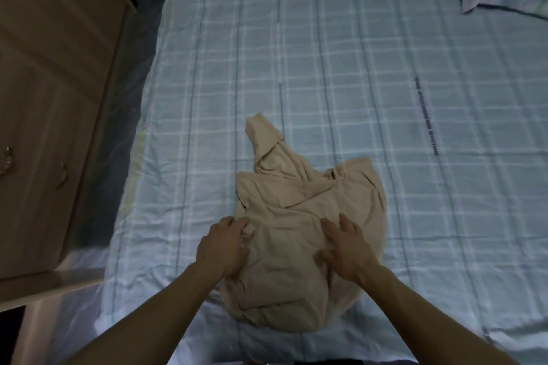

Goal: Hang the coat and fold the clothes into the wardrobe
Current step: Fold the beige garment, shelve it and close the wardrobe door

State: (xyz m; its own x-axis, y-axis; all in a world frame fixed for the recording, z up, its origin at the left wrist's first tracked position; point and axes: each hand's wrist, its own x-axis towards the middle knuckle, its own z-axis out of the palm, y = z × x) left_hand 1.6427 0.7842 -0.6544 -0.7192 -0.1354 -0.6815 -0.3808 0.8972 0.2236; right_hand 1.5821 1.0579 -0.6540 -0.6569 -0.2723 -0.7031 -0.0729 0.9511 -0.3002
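Your left hand (225, 246) pinches a fold at the left edge of the beige garment (296, 201), and your right hand (347, 249) presses on it with fingers spread, likely pinning it flat for folding. It lies crumpled on the checked bed sheet (326, 53), beside the wardrobe (44, 98). The sheet's dark printed strip (427, 115) is too blurred to read.
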